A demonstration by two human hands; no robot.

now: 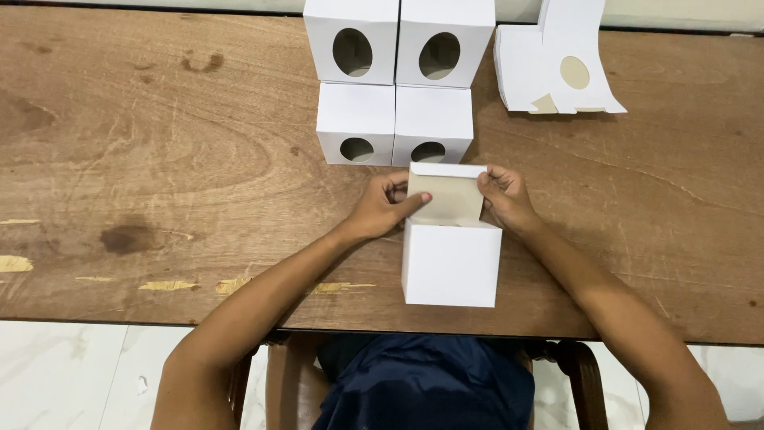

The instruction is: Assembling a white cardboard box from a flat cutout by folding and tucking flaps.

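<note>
A white cardboard box (450, 264) stands on the wooden table (159, 159) right in front of me, its top lid flap (446, 193) raised and showing a beige inside. My left hand (385, 209) pinches the flap's left edge, thumb and fingers closed on it. My right hand (504, 199) grips the flap's right edge the same way. Both hands sit just behind the box's open top.
Behind the box are two small closed white boxes (394, 125) with oval windows, and behind those two larger ones (398, 38). A stack of flat unfolded white box blanks (553, 68) lies at the back right. My chair and a pale tiled floor show below the table's near edge.
</note>
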